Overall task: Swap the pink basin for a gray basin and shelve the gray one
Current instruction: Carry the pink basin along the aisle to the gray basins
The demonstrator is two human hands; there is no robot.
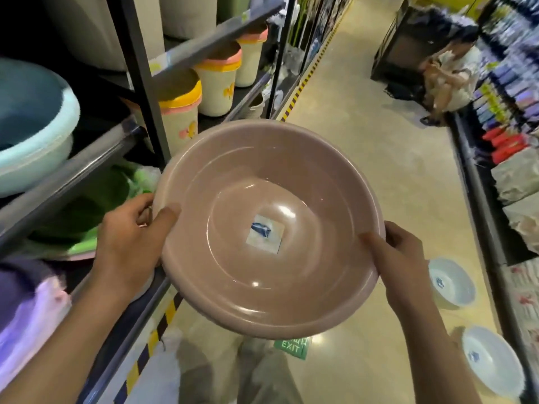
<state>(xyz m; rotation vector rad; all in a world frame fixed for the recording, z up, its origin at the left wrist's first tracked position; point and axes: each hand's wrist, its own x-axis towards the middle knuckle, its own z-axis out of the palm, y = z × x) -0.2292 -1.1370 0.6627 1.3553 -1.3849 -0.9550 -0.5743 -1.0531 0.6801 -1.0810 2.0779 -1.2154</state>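
Note:
I hold a round pink basin (271,199) level in front of me, above the aisle floor, with a small white and blue label stuck at its bottom. My left hand (132,240) grips its left rim, thumb inside the bowl. My right hand (401,252) grips the right rim the same way. Two pale gray basins sit on the floor at the lower right, one (450,282) nearer the pink basin and the other (493,363) closer to me. Both carry a blue label inside.
A dark metal shelf unit (145,83) runs along my left with a light blue tub (32,132), green basins (84,217) below and cream bins with yellow and pink lids (182,118). A person (449,77) crouches far right by stocked shelves (507,118). A green exit sign (291,346) marks the floor.

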